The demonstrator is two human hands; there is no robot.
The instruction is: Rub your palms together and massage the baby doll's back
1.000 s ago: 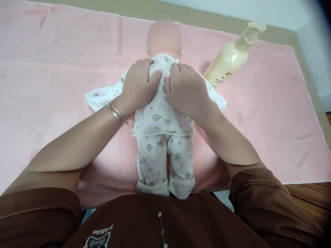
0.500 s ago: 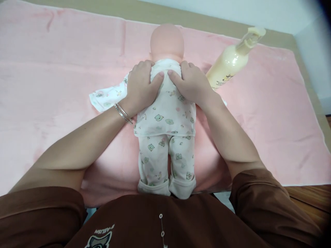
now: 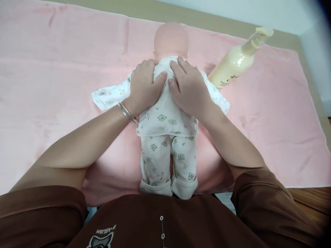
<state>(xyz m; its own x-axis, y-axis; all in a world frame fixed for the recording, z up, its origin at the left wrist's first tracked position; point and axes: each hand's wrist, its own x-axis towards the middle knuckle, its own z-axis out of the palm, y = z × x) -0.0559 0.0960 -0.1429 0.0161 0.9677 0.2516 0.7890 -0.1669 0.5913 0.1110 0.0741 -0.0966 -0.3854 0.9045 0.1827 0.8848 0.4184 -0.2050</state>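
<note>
A baby doll in a white patterned top and trousers lies stretched out, its bald head away from me and its back upward. My left hand wraps round the doll's left-side shoulder, fingers curled over the outer edge and thumb on the upper back. My right hand lies on the right side of the upper back, fingers stretched out and slightly apart, pressing on the cloth. Both sleeves of the top spread out sideways. The doll's hands and feet are hidden in the clothing.
A pale yellow pump bottle with a clear cap is to the right of the doll, beside its sleeve. Beneath everything is a pink blanket, over a surface with a tan edge along a white wall.
My right hand has shifted from gripping the shoulder onto the doll's upper back, its fingers now extended. The right sleeve shows more. My left hand keeps its hold.
</note>
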